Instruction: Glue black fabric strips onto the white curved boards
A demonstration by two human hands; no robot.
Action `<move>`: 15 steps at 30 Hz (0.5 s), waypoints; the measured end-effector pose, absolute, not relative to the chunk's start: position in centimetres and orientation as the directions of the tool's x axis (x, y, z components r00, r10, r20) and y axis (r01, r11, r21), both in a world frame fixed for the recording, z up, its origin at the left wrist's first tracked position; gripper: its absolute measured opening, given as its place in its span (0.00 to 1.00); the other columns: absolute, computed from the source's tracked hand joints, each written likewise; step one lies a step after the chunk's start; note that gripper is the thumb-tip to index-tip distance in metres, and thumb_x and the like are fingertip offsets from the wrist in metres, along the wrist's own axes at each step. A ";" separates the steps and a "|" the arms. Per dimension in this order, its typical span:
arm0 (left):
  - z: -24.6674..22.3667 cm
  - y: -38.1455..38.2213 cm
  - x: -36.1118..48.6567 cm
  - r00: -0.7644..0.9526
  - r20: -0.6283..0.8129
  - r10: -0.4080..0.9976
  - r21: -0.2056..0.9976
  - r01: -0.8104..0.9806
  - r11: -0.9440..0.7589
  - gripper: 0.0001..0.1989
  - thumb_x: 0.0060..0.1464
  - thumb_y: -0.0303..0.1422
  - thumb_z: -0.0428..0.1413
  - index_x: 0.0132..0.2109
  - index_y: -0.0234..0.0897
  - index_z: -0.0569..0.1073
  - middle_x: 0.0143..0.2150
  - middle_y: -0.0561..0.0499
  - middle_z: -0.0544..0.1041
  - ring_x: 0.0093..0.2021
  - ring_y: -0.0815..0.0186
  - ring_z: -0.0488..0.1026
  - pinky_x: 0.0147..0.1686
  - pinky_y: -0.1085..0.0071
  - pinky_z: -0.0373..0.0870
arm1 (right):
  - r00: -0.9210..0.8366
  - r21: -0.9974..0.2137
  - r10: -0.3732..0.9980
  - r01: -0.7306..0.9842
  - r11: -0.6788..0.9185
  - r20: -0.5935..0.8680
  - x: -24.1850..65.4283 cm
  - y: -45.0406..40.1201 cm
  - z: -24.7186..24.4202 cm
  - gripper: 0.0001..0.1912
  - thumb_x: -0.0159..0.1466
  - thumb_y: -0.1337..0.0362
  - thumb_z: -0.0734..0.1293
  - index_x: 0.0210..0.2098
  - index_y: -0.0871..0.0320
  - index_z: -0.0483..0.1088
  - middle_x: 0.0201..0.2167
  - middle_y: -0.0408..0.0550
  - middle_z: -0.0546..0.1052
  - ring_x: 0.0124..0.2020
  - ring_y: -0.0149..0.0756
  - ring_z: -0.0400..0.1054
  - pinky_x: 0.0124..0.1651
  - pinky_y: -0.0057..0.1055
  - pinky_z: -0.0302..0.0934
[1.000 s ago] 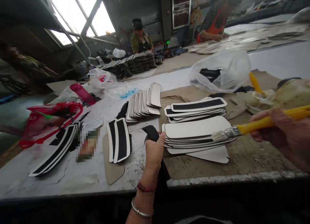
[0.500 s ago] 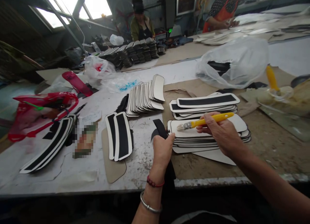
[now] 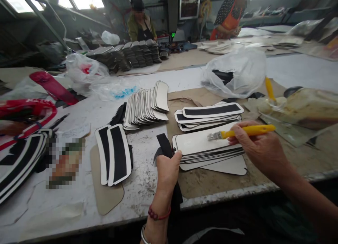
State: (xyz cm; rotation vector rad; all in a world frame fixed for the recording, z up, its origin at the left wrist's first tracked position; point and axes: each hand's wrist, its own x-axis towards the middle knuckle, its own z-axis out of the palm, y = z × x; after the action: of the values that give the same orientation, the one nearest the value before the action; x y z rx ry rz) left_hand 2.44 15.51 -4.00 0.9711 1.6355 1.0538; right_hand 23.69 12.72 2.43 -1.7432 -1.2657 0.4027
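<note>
My right hand [image 3: 255, 147] is closed around the yellow handle of a paintbrush [image 3: 248, 130]. Its pale bristles rest on or just over the top white panel [image 3: 192, 142] of a stack of long, rounded pieces. At the left end of that stack, my left hand [image 3: 169, 166] grips black fabric strips [image 3: 164, 144], which stick out above the fist and hang below it past the table edge. The left thumb touches or lies very near the stack's corner. Behind the stack lie white panels with black strips on them [image 3: 213, 111].
Two more black-stripped panels [image 3: 120, 154] lie left on a beige piece [image 3: 105, 201]. A fanned row of white panels [image 3: 145, 106] stands behind. Right are a second yellow brush [image 3: 269, 89] and a yellowish bag-covered container [image 3: 298, 105]. A clear plastic bag [image 3: 235, 75] sits farther back. Two people work beyond.
The brush has moved rightward along the top panel with my right hand. My left hand keeps its grip beside the stack. The view has turned, so the scene sits farther left.
</note>
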 end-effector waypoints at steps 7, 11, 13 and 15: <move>-3.3 15.0 2.5 -0.255 -0.285 0.924 0.936 0.134 0.325 0.12 0.38 0.34 0.61 0.29 0.27 0.79 0.23 0.47 0.78 0.27 0.59 0.74 0.25 0.69 0.68 | 0.282 -0.953 0.953 0.304 0.016 0.106 19.1 13.9 1.0 0.18 0.61 0.47 0.64 0.32 0.56 0.66 0.23 0.44 0.75 0.23 0.36 0.73 0.28 0.32 0.71; -3.9 15.0 2.4 -0.272 -0.290 0.917 0.933 0.132 0.334 0.12 0.38 0.35 0.61 0.28 0.27 0.79 0.22 0.47 0.77 0.28 0.58 0.74 0.27 0.68 0.69 | 0.312 -0.732 0.891 0.680 0.033 0.330 23.6 13.3 0.0 0.13 0.62 0.52 0.62 0.32 0.55 0.68 0.28 0.48 0.76 0.26 0.37 0.73 0.31 0.34 0.68; -4.1 15.1 2.4 -0.264 -0.292 0.919 0.934 0.130 0.334 0.13 0.38 0.35 0.61 0.29 0.27 0.79 0.23 0.46 0.78 0.29 0.57 0.75 0.28 0.67 0.69 | 0.297 -0.582 0.843 0.813 0.023 0.449 26.3 12.9 0.0 0.11 0.63 0.54 0.62 0.33 0.55 0.68 0.31 0.49 0.76 0.29 0.39 0.73 0.35 0.35 0.67; -4.3 15.2 2.3 -0.262 -0.296 0.918 0.933 0.127 0.337 0.13 0.38 0.35 0.62 0.30 0.27 0.79 0.25 0.46 0.79 0.30 0.57 0.75 0.29 0.67 0.69 | 0.261 -0.459 0.803 0.888 0.017 0.536 28.3 12.4 0.4 0.09 0.63 0.57 0.61 0.33 0.55 0.68 0.31 0.49 0.76 0.31 0.39 0.73 0.38 0.36 0.66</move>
State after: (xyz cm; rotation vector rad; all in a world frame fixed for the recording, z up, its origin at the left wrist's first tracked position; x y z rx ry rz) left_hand 2.33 15.15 -4.26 0.9547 1.6486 1.0417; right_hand 28.34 12.39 0.41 -1.7859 -1.5466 -0.1443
